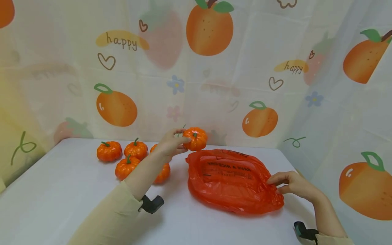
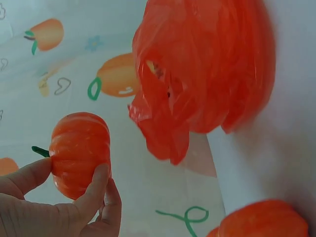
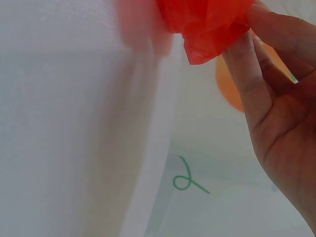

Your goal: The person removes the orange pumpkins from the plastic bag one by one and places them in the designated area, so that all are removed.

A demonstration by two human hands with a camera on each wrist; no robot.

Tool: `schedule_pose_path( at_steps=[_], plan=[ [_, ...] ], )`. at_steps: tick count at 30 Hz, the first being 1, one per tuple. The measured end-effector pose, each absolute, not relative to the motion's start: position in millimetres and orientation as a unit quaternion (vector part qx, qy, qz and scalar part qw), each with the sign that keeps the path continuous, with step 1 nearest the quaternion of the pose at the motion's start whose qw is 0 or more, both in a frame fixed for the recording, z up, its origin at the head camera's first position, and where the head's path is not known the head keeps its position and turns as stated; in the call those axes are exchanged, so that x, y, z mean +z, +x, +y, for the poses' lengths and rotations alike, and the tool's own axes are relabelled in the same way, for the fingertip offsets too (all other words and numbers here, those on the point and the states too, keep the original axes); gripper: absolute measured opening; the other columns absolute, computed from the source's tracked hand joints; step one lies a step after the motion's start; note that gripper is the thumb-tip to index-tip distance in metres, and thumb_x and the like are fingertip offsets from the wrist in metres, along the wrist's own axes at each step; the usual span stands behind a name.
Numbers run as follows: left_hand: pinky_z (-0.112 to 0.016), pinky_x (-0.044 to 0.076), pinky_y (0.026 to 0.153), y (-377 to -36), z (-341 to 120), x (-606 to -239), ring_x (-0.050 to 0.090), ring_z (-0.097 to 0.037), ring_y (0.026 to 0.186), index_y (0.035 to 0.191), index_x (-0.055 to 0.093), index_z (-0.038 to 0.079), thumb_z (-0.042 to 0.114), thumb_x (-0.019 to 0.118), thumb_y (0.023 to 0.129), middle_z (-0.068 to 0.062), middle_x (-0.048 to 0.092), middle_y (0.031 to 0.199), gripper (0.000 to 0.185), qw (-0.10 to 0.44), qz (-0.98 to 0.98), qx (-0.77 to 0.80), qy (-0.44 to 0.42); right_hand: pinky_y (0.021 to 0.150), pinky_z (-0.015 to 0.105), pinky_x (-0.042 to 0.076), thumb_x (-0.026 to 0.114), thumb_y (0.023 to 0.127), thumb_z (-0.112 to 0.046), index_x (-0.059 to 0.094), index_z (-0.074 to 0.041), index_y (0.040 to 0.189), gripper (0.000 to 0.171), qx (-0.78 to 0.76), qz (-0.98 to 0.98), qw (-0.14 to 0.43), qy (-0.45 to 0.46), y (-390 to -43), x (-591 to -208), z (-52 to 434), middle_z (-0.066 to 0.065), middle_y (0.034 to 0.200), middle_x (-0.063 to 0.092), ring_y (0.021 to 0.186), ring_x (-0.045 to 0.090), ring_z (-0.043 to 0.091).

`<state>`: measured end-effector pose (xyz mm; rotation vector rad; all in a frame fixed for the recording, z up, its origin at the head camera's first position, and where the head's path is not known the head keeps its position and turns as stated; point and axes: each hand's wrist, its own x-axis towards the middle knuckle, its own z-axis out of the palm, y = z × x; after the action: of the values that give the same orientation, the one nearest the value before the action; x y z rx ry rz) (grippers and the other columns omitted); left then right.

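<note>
My left hand [image 1: 173, 144] pinches a small orange pumpkin [image 1: 196, 139] with a green stem, raised above the table behind the bag's left end. In the left wrist view the thumb and fingers grip this pumpkin [image 2: 79, 153] from two sides, its stem pointing left. A red plastic bag [image 1: 229, 183] with dark print lies puffed up on the table. At its right end my right hand [image 1: 294, 185] pinches the bag's edge. The right wrist view shows thumb and fingers on the red plastic [image 3: 207, 39]. What the bag holds inside cannot be made out.
Several more small pumpkins [image 1: 109, 151] stand in a group at the left on the white table [image 1: 61, 190], partly hidden by my left forearm. A fruit-printed curtain [image 1: 196, 85] hangs behind the table and along its sides.
</note>
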<state>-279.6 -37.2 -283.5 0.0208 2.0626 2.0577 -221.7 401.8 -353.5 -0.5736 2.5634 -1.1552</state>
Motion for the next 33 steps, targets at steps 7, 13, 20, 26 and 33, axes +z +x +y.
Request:
schedule_pose_path(
  at_steps=[7,13,20,26,33],
  plan=[
    [-0.043,0.047,0.111,-284,-65,-282,0.057,-0.031,0.114,0.154,0.029,0.011,0.012,0.059,0.097,-0.019,0.043,0.150,0.064,0.116,0.691,0.714,-0.009,0.077,0.026,0.060,0.062,0.086,0.000,0.068,0.004,0.118,0.033,-0.405,0.882,0.145,-0.191,-221,-354,402,0.026,0.122,0.066,0.101,0.060,-0.008],
    [-0.041,0.044,0.113,-284,-92,-278,0.052,-0.034,0.127,0.156,0.024,0.013,0.015,0.057,0.098,-0.019,0.036,0.156,0.067,0.116,0.693,0.711,-0.015,0.077,0.025,0.060,0.063,0.087,-0.001,0.068,0.004,0.118,0.032,-0.402,0.884,0.142,-0.193,-221,-354,401,0.027,0.122,0.065,0.101,0.060,-0.009],
    [-0.040,0.041,0.116,-278,-123,-274,0.045,-0.035,0.135,0.158,0.019,0.013,0.018,0.055,0.099,-0.019,0.030,0.159,0.069,0.106,0.707,0.699,-0.009,0.078,0.025,0.060,0.062,0.087,-0.001,0.068,0.004,0.119,0.033,-0.403,0.884,0.144,-0.188,-222,-354,402,0.027,0.123,0.065,0.101,0.058,-0.010],
    [-0.040,0.039,0.116,-275,-154,-277,0.040,-0.037,0.141,0.159,0.014,0.015,0.025,0.056,0.100,-0.017,0.023,0.163,0.073,0.100,0.721,0.685,-0.020,0.078,0.025,0.060,0.063,0.087,-0.001,0.068,0.004,0.119,0.033,-0.406,0.883,0.143,-0.190,-223,-356,403,0.025,0.122,0.066,0.102,0.058,-0.010],
    [-0.025,0.054,0.096,-275,-194,-287,0.042,-0.033,0.138,0.160,0.006,0.012,0.029,0.055,0.100,-0.018,0.013,0.166,0.080,0.096,0.736,0.670,-0.034,0.078,0.025,0.060,0.062,0.087,-0.001,0.067,0.003,0.120,0.034,-0.408,0.882,0.148,-0.182,-224,-357,404,0.028,0.125,0.064,0.101,0.058,-0.009]
  ],
)
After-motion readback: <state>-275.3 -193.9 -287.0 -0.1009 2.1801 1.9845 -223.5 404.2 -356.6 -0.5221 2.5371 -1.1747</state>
